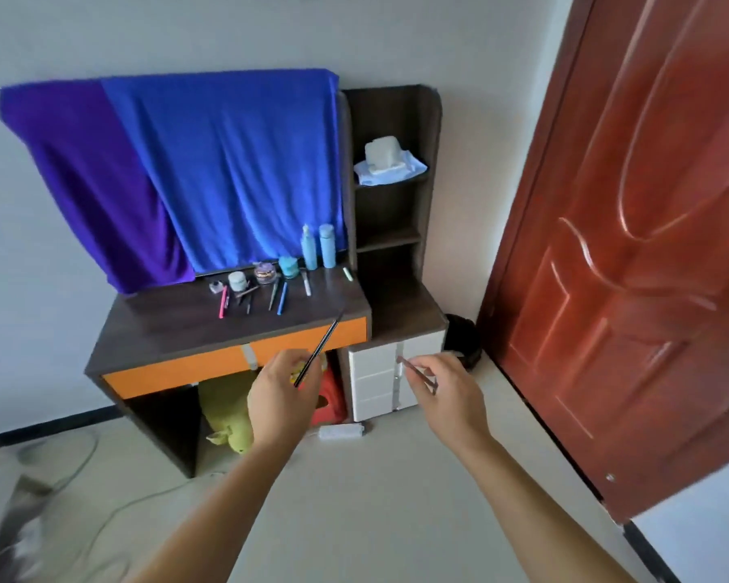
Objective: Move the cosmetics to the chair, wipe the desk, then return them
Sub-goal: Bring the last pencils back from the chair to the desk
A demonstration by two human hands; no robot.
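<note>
A dark wood desk (177, 326) with orange drawer fronts stands against the wall. On it sit two light blue bottles (317, 247), a teal jar (288, 266), a white jar (237, 281), a gold-lidded jar (265, 273) and several pens and pencils (251, 297). My left hand (280, 393) grips a long thin black brush (318, 351) that points up toward the desk. My right hand (442, 387) pinches a short brown pencil-like stick (417, 374). Both hands hover in front of the desk, above the floor.
Blue and purple cloths (211, 170) drape over the desk's back panel. A side shelf (392, 183) holds a white folded cloth (383, 155). White drawers (379, 376) stand at the right, a red door (632, 246) further right. A yellow plush (224, 418) and red item lie under the desk.
</note>
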